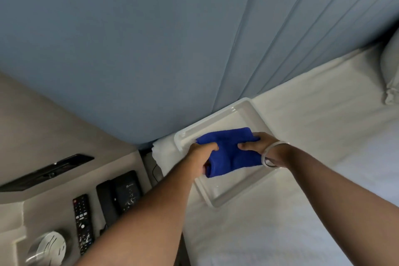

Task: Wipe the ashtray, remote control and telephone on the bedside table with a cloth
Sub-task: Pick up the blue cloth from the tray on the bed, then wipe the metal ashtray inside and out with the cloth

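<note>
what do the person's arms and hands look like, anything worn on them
Both forearms are bare, with no sleeves in view and no gloves. The left hand shows no jewellery or watch. The right hand has a pale, translucent bangle looped around its wrist, smooth and round with no visible markings. No rings can be made out on either hand.

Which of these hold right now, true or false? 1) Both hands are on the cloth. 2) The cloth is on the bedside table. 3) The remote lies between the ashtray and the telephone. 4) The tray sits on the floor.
1) True: the left hand and right hand grip the blue cloth.
2) False: it is over the white tray.
3) True: the remote lies between the ashtray and telephone.
4) False: the tray sits on the bed.
</note>
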`<state>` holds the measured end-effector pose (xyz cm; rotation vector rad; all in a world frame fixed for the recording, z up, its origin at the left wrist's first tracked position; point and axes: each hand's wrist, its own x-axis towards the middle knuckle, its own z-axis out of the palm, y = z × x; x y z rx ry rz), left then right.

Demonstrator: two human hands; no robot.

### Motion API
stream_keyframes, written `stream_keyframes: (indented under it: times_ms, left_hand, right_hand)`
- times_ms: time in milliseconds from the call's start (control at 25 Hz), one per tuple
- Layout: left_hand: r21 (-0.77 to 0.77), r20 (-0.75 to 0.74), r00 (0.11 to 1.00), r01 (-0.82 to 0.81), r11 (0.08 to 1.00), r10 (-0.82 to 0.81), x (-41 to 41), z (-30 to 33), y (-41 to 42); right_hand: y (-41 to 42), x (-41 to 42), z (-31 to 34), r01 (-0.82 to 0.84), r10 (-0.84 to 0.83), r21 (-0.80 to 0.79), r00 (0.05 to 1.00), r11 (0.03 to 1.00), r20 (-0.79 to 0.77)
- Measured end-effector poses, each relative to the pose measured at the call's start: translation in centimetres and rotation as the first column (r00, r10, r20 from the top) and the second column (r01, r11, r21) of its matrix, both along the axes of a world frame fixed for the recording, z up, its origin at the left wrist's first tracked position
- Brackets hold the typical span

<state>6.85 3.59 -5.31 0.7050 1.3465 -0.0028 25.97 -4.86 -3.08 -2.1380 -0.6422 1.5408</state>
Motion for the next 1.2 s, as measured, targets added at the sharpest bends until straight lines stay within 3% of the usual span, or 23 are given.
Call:
stream_keyframes:
  times_ms: [80, 160, 320, 400, 480, 600, 680, 840, 1000, 1120, 1200]
  left_hand:
    - [-0.056, 0.228, 0.974, 0.015, 0.998, -0.002, -3.2, 2.6, 1.6]
    - [-0.026, 0.377, 0.924, 0.087, 0.996, -0.071, -8.0, 4.7, 3.4]
    - [-0.01, 0.383, 0.923, 0.042, 0.999, -0.035, -21.3, 4.1, 4.7]
    - [0.035, 0.24, 0.968, -0.084, 0.996, 0.073, -29.1, 1.2, 3.6]
    - [0.12, -0.024, 0.965, -0.256, 0.959, 0.261, -37.6, -2.5, 1.8]
    - [0.24, -0.485, 0.781, -0.315, 0.918, 0.394, -50.7, -8.5, -1.1]
    - [0.19, -0.636, 0.699, -0.269, 0.944, 0.328, -56.6, -11.8, -2.8]
    - [0.154, -0.523, 0.727, -0.433, 0.888, 0.445, -60.9, -17.3, -3.8]
    - [0.215, -0.494, 0.809, -0.242, 0.946, 0.319, -60.2, -19.8, -2.3]
    - [0.118, -0.33, 0.834, -0.428, 0.896, 0.442, -60.4, -16.7, -1.3]
    - [0.102, -0.166, 0.851, -0.488, 0.867, 0.498, -60.0, -11.7, -1.0]
  right_hand:
    - [-1.0, -1.7, 3.2, 0.177, -0.15, 0.093, 0.958, 0.98, -0.244]
    - [-1.8, -4.8, 5.6, 0.27, -0.181, 0.139, 0.871, 0.953, -0.457]
    - [-1.7, -15.4, 6.4, 0.282, -0.153, 0.144, 0.807, 0.949, -0.571]
    - [-0.7, -23.0, 4.8, 0.257, -0.17, 0.102, 0.841, 0.961, -0.513]
    - [0.2, -30.9, 2.3, 0.188, -0.163, 0.03, 0.912, 0.982, -0.376]
    - [0.6, -40.8, -1.6, 0.148, -0.153, -0.041, 0.962, 0.988, -0.227]
    - [0.4, -44.7, -3.6, 0.159, -0.167, -0.066, 0.974, 0.985, -0.15]
    - [-0.1, -50.1, -5.7, 0.178, -0.184, -0.073, 0.979, 0.981, -0.093]
    - [0.2, -53.3, -3.0, 0.178, -0.179, -0.014, 0.982, 0.984, -0.061]
    - [0.9, -55.9, 2.3, 0.104, -0.107, 0.092, 0.994, 0.99, 0.036]
    - [1.4, -57.5, 7.3, -0.059, 0.025, 0.213, 0.987, 0.975, 0.156]
